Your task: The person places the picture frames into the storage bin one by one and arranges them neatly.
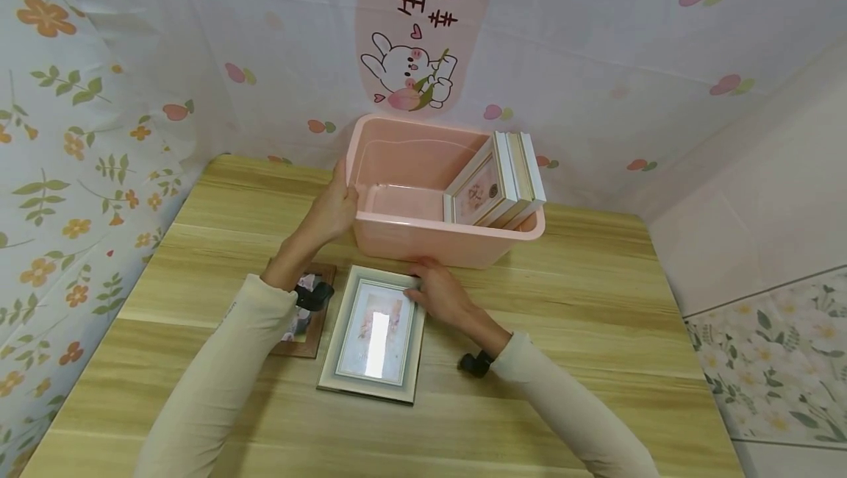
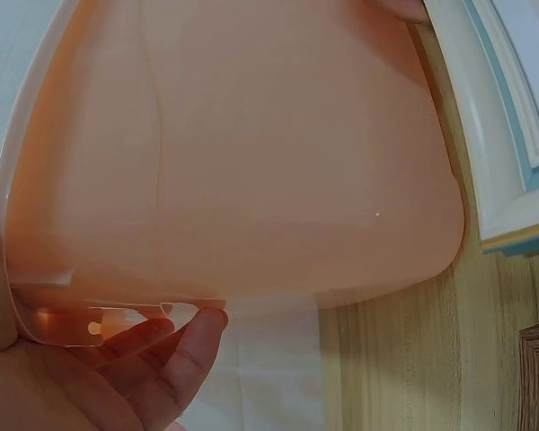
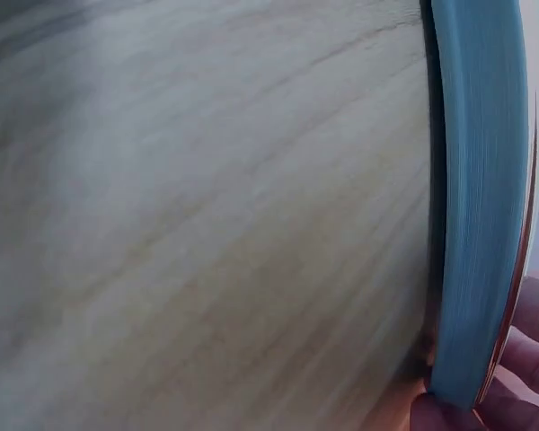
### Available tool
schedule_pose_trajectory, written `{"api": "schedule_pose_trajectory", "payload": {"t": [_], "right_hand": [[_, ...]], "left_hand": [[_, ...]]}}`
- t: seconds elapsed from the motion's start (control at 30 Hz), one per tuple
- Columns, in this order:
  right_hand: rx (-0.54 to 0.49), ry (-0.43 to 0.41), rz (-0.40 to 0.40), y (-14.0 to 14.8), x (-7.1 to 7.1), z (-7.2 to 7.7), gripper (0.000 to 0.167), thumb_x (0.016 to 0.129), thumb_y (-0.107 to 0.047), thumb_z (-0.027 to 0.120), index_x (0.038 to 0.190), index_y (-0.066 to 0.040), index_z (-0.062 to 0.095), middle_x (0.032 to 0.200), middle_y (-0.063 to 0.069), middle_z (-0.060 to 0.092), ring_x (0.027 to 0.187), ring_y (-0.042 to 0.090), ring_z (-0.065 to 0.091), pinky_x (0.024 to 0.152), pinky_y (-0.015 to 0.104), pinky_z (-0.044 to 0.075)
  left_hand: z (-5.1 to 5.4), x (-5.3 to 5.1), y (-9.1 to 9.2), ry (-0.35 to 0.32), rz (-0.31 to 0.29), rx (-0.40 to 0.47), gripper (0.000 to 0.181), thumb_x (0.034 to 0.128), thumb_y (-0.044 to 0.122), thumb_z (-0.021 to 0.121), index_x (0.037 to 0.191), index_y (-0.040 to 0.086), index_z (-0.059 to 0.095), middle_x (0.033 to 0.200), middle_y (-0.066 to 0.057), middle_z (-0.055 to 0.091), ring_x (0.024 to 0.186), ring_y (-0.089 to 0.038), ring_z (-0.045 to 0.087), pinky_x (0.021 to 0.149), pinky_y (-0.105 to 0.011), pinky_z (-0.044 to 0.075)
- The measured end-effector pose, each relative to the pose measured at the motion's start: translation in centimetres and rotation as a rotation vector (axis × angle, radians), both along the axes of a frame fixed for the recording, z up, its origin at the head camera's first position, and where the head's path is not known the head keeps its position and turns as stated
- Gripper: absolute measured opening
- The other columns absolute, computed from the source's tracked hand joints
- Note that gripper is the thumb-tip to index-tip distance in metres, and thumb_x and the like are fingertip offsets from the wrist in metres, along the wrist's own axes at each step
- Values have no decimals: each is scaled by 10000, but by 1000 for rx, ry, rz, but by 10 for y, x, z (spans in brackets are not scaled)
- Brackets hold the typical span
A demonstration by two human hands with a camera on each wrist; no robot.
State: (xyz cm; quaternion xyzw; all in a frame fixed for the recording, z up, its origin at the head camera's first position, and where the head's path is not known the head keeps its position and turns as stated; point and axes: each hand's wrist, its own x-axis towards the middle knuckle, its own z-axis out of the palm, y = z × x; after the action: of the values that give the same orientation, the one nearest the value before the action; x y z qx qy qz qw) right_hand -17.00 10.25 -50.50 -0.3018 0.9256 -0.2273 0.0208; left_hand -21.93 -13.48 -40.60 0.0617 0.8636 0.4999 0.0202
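My left hand (image 1: 331, 209) grips the left end of a pink plastic bin (image 1: 430, 241). In the left wrist view, its fingers (image 2: 187, 364) curl at the handle opening under the rim. A white and pale-blue picture frame (image 1: 374, 331) lies face up in front of the bin, glare on its glass. At this frame's upper right corner, my right hand (image 1: 442, 293) holds the edge, thumb over the face. The right wrist view shows the frame's blue side (image 3: 485, 197) with fingertips (image 3: 530, 359) at its end. Several white-edged picture frames (image 1: 506, 180) stand leaning at the bin's right end.
A brown wooden picture frame (image 1: 309, 345) lies left of the pale-blue one, partly hidden under my left forearm. All this rests on a wood-grain table (image 1: 569, 301). A printed cloth (image 1: 278, 44) hangs directly behind the bin.
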Motion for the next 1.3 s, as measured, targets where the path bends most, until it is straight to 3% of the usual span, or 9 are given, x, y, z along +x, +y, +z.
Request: {"api": "schedule_pose_trajectory", "payload": {"t": [0.17,0.53,0.77,1.03,1.2,1.3], "right_hand": [[-32,-96,-53,4,1,7,286,856,-190,777,1107,-75,704,1042,62,710,858,184,610,787,382,514],[-193,-274,35,13,-4,24,253,864,-112,761,1095,-38,688,1069,82,696,1019,220,644,908,361,515],[-273,-378,78,19,-6,36,300,872,-101,744,1141,18,683,1006,116,685,924,200,613,817,293,506],[-289,-463,127,23,-8,40,283,887,-127,731,1141,-9,701,933,58,653,842,114,540,739,250,458],[-281,-492,191,26,-7,45,262,910,-125,702,1148,-17,684,973,57,664,879,107,556,768,246,470],[-286,-554,224,29,-7,49,275,933,-108,672,1182,4,644,1035,90,689,923,104,599,803,239,495]], "left_hand": [[0,0,0,1,-3,11,598,1043,103,271,1580,75,8,1497,-324,353,1341,-421,420,1092,-579,338],[1,0,0,8,-4,-1,606,1041,103,267,1583,78,-2,1519,-311,333,1376,-411,383,1112,-577,314],[0,-1,0,21,-16,13,610,1039,92,264,1584,82,-9,1524,-308,327,1376,-416,383,1114,-576,310],[2,0,0,3,-5,-17,624,1037,96,251,1585,73,-46,1535,-322,301,1391,-423,358,1128,-570,292],[2,0,1,-3,-2,-14,623,1040,101,261,1587,83,-37,1533,-321,306,1385,-423,367,1120,-575,301],[2,0,0,0,-6,0,622,1042,100,262,1587,86,-36,1543,-309,295,1392,-415,360,1126,-577,291]]}}
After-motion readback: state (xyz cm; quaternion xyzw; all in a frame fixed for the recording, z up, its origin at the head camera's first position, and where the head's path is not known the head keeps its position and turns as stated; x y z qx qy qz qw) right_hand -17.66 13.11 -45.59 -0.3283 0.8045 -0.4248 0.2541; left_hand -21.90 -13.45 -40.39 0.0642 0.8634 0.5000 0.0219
